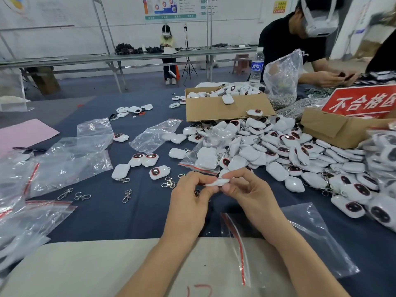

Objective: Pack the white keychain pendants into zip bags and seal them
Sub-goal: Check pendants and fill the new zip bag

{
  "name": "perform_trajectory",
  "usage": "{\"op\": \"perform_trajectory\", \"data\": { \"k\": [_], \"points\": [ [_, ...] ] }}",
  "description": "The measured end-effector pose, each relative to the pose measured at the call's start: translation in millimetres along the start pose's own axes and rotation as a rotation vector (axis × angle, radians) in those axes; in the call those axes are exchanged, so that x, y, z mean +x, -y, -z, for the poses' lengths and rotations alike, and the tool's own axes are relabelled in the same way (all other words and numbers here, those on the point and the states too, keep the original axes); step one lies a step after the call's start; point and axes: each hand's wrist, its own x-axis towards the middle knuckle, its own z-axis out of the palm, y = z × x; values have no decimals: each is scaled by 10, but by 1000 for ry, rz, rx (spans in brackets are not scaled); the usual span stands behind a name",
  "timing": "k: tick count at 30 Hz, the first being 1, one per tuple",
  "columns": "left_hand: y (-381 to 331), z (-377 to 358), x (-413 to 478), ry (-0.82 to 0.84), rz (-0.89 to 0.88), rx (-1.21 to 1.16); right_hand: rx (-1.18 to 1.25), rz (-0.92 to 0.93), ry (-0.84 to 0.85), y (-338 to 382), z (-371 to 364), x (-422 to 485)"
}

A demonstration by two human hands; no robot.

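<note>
Left hand (188,196): its fingers were curled and pinched the left end of a white keychain pendant (216,182).
Right hand (248,194): its fingertips and thumb gripped the right end of the same pendant.
Held pendant: it was lifted above the dark blue tablecloth (139,215), edge-on to the camera, between the two hands.
Nearest zip bag (310,236): it lay flat and empty under and just beside the right forearm, its red seal strip pointing toward the person.
Pendant pile (278,151): a broad heap of white pendants, many showing a dark red-rimmed window, spread across the right of the table.
Partly filled zip bag (205,157): it rested at the heap's left edge with several pendants inside.
Loose pendants (159,172): a few lay singly on the cloth, left of the hands.
Metal clasps (127,196): they were scattered on the cloth near the left hand.
Empty zip bags (70,161): these overlapped at the table's left side.
Cardboard box (225,110): it stood behind the heap, holding more pendants.
Red sign (364,101): it stood at the right, in a second carton.
Water bottle (256,67): upright behind the box.
</note>
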Motion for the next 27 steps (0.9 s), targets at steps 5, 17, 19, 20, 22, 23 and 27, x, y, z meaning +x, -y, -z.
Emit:
{"op": "perform_trajectory", "data": {
  "k": [5, 17, 19, 20, 22, 23, 27],
  "points": [
    [9, -7, 17, 60, -9, -14, 52, -54, -20, -24, 12, 13],
    [-41, 37, 25, 203, 139, -206, 108, -97, -46, -54, 38, 32],
    [-41, 47, 25, 209, 150, -220, 116, -101, -27, -69, 40, 32],
    [-39, 54, 25, 224, 157, -219, 109, -103, -15, -77, 40, 31],
    [-29, 57, 28, 251, 163, -204, 70, -104, 6, -90, 52, 29],
    [-22, 54, 32, 252, 155, -181, 49, -99, 15, -88, 57, 24],
    [2, 49, 50, 216, 119, -137, 37, -88, 12, -93, 57, 19]
  ]
}}
